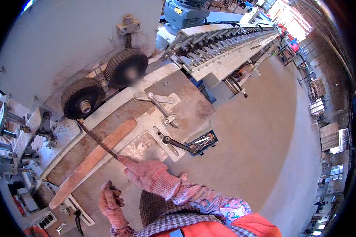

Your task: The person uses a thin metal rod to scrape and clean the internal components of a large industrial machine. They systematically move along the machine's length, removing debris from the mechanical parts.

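Observation:
My right hand (148,175), in a pink knitted glove, is closed at the fingertips on the end of a thin dark stick (97,139). The stick slants up and left over a reddish-brown wooden strip (93,164), and its far tip is at the lower edge of the left ridged wheel (83,98). A second ridged wheel (126,68) stands beside it, to the right. Near the table's front edge, my gloved left hand (111,203) has its fingers loosely bent and apart, with nothing visible in them. The wooden strip lies lengthwise on the metal machine table (190,98).
A clamp with a spring rod (160,106) and a black lever handle (180,144) stick up from the table. A small tool box (203,142) hangs at its right side. Metal brackets (27,138) crowd the left. A long conveyor chain (225,45) runs away at upper right.

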Action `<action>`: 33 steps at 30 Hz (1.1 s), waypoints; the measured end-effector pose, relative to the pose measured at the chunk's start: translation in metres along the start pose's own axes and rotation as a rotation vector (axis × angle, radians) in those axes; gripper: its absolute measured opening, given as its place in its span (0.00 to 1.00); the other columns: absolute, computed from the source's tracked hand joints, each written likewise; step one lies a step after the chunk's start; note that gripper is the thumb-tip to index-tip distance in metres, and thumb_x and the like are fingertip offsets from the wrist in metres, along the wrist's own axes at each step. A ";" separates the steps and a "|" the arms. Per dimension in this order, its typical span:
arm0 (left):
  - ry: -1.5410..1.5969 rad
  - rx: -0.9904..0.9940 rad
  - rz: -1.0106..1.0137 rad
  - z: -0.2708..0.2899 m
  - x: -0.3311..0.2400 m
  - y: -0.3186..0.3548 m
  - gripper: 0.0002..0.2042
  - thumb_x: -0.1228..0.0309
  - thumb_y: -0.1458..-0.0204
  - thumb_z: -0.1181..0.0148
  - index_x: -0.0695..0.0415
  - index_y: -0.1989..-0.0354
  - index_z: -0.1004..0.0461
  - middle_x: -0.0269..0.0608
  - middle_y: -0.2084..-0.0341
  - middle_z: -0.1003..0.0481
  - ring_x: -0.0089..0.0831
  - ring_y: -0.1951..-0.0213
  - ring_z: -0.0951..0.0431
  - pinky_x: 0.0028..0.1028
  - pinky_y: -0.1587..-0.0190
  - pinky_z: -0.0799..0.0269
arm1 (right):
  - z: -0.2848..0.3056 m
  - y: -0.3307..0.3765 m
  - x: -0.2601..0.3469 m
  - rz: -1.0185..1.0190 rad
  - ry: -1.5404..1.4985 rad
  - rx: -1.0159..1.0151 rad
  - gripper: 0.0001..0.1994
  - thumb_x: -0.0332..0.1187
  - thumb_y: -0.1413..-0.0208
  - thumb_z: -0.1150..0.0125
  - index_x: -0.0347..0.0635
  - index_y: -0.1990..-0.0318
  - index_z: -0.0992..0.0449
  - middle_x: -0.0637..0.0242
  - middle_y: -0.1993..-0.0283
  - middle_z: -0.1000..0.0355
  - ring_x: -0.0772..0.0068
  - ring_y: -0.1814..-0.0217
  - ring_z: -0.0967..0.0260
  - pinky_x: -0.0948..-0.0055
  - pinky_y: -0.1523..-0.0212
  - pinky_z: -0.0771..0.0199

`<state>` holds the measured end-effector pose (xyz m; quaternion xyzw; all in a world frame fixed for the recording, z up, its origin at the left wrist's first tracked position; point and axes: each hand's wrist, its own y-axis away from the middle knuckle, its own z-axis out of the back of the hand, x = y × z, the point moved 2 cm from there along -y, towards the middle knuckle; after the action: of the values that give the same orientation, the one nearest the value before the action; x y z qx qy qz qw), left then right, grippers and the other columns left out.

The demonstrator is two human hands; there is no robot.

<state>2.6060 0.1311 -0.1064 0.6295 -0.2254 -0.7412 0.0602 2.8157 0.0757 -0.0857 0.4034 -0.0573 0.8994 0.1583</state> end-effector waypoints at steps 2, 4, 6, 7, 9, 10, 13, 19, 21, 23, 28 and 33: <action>0.038 0.015 0.002 0.003 0.003 -0.002 0.19 0.60 0.31 0.47 0.63 0.42 0.24 0.37 0.75 0.23 0.18 0.84 0.32 0.18 0.84 0.39 | 0.012 -0.008 0.020 -0.062 0.119 0.098 0.27 0.45 0.30 0.48 0.50 0.27 0.40 0.58 0.66 0.19 0.51 0.68 0.19 0.54 0.71 0.21; 0.019 0.027 0.013 0.000 0.005 -0.002 0.19 0.60 0.30 0.47 0.62 0.42 0.24 0.37 0.75 0.23 0.18 0.84 0.32 0.18 0.84 0.40 | 0.016 -0.022 0.021 -0.083 0.188 0.110 0.27 0.45 0.30 0.48 0.52 0.27 0.40 0.56 0.66 0.19 0.48 0.67 0.19 0.52 0.70 0.21; 0.012 0.008 0.012 0.003 0.001 -0.005 0.19 0.59 0.30 0.47 0.62 0.43 0.23 0.37 0.75 0.24 0.18 0.84 0.32 0.18 0.84 0.41 | 0.018 -0.028 0.023 -0.095 0.168 0.164 0.27 0.45 0.30 0.49 0.53 0.26 0.40 0.55 0.66 0.19 0.46 0.67 0.19 0.51 0.70 0.21; 0.007 -0.007 0.017 0.004 -0.001 -0.004 0.19 0.59 0.30 0.47 0.62 0.43 0.23 0.37 0.75 0.24 0.18 0.84 0.32 0.18 0.85 0.41 | 0.023 -0.023 0.022 -0.113 0.113 0.213 0.27 0.46 0.30 0.50 0.54 0.26 0.41 0.55 0.65 0.19 0.46 0.66 0.19 0.50 0.70 0.21; 0.015 0.001 -0.004 0.001 0.001 -0.004 0.19 0.59 0.31 0.47 0.62 0.44 0.23 0.37 0.75 0.24 0.18 0.84 0.32 0.18 0.85 0.42 | 0.030 -0.015 0.018 -0.110 0.060 0.189 0.27 0.46 0.30 0.49 0.56 0.26 0.40 0.54 0.67 0.20 0.47 0.67 0.20 0.51 0.72 0.23; 0.020 0.007 -0.034 0.002 0.003 -0.004 0.19 0.59 0.31 0.46 0.62 0.44 0.23 0.36 0.75 0.24 0.18 0.84 0.33 0.18 0.85 0.42 | 0.026 -0.011 0.013 -0.075 0.051 0.122 0.26 0.45 0.30 0.48 0.56 0.26 0.38 0.54 0.69 0.21 0.49 0.69 0.21 0.53 0.73 0.24; 0.001 0.010 -0.067 -0.004 0.006 -0.004 0.19 0.58 0.32 0.45 0.61 0.44 0.23 0.35 0.76 0.25 0.17 0.84 0.34 0.18 0.85 0.43 | 0.024 -0.004 -0.009 -0.052 -0.155 0.041 0.27 0.44 0.31 0.45 0.50 0.27 0.37 0.58 0.68 0.22 0.58 0.71 0.26 0.62 0.74 0.27; -0.045 0.008 -0.263 -0.002 0.015 -0.004 0.20 0.58 0.32 0.45 0.60 0.41 0.24 0.34 0.76 0.27 0.19 0.84 0.36 0.21 0.84 0.44 | 0.059 0.058 -0.034 -0.332 -1.027 0.234 0.31 0.49 0.30 0.42 0.43 0.26 0.35 0.77 0.74 0.34 0.83 0.73 0.39 0.76 0.77 0.41; -0.050 -0.029 -0.300 -0.018 0.012 0.015 0.20 0.59 0.32 0.48 0.60 0.41 0.24 0.36 0.77 0.27 0.20 0.83 0.36 0.21 0.84 0.43 | 0.074 0.113 -0.048 -0.375 -1.180 0.185 0.31 0.51 0.30 0.41 0.45 0.27 0.33 0.79 0.75 0.39 0.86 0.73 0.41 0.77 0.76 0.44; -0.060 -0.076 -0.383 -0.062 -0.002 0.054 0.19 0.61 0.32 0.49 0.62 0.42 0.24 0.36 0.78 0.28 0.21 0.84 0.35 0.21 0.83 0.41 | 0.105 0.166 -0.064 -0.345 -1.288 0.151 0.30 0.52 0.29 0.42 0.45 0.28 0.31 0.81 0.75 0.39 0.86 0.75 0.44 0.77 0.77 0.45; -0.064 0.210 -0.347 -0.161 0.015 0.130 0.23 0.58 0.31 0.50 0.63 0.39 0.27 0.34 0.79 0.29 0.21 0.81 0.34 0.22 0.79 0.39 | 0.197 0.324 -0.100 -0.448 -1.106 -0.394 0.29 0.56 0.35 0.38 0.37 0.43 0.25 0.72 0.79 0.31 0.80 0.84 0.38 0.74 0.84 0.41; 0.107 0.605 -0.407 -0.279 0.051 0.224 0.22 0.63 0.31 0.50 0.64 0.36 0.29 0.39 0.72 0.24 0.22 0.78 0.31 0.22 0.75 0.34 | 0.265 0.477 -0.142 -0.342 -1.028 -0.998 0.32 0.49 0.41 0.31 0.36 0.37 0.28 0.68 0.79 0.29 0.80 0.87 0.40 0.76 0.89 0.43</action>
<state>2.8200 -0.1593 -0.0900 0.6887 -0.3011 -0.6037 -0.2657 2.9338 -0.4693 -0.0025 0.6572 -0.4632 0.4264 0.4143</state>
